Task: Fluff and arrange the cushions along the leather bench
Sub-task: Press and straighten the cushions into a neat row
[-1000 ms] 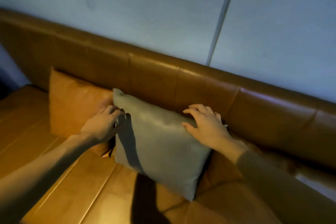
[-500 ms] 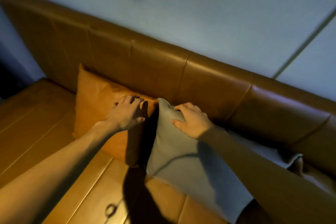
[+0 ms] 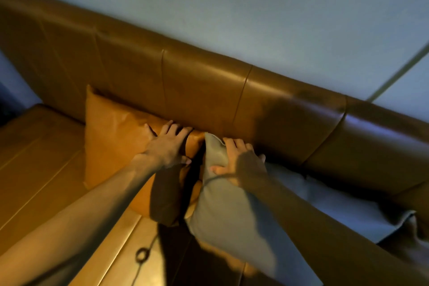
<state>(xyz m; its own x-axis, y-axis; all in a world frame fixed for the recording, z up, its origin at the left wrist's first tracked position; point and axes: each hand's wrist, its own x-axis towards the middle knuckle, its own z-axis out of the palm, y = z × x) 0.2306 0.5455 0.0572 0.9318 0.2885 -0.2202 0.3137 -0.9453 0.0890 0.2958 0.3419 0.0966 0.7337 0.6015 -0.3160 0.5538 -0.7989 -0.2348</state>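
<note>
An orange leather cushion [image 3: 111,137] leans against the backrest of the tan leather bench [image 3: 209,100]. Right beside it lies a grey cushion [image 3: 229,216], tilted against the backrest. My left hand [image 3: 166,146] rests flat on the orange cushion's upper right part, fingers spread. My right hand [image 3: 239,162] grips the grey cushion's upper left corner, thumb on the front face and fingers over its top edge. My right arm hides much of the grey cushion's middle.
The bench seat [image 3: 41,169] stretches to the left and front, with seams running along it. A thin dark cord with a loop [image 3: 141,254] lies on the seat near the front. A pale wall [image 3: 278,18] rises behind the backrest.
My right hand has moved from the grey cushion's right side to its upper left corner. My left hand has shifted onto the orange cushion. The view has swung to the left.
</note>
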